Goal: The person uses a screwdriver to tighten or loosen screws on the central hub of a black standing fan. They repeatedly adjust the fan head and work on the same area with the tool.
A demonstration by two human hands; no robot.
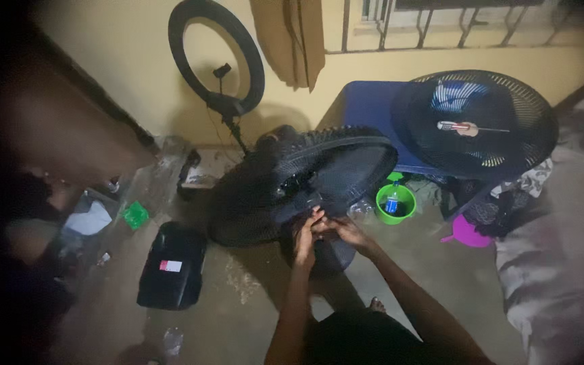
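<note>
A black fan head with its wire grille lies tilted on the floor in front of me. My left hand and my right hand meet at its lower middle, fingers bent on a dark part at the fan's centre. What exactly they grip is too dark to tell. A detached black fan grille rests on a blue table at the right, with a screwdriver lying on it.
A black case lies on the floor at the left. A ring light on a stand leans by the wall. A green bowl holds a blue bottle. A purple object and cloth lie at the right.
</note>
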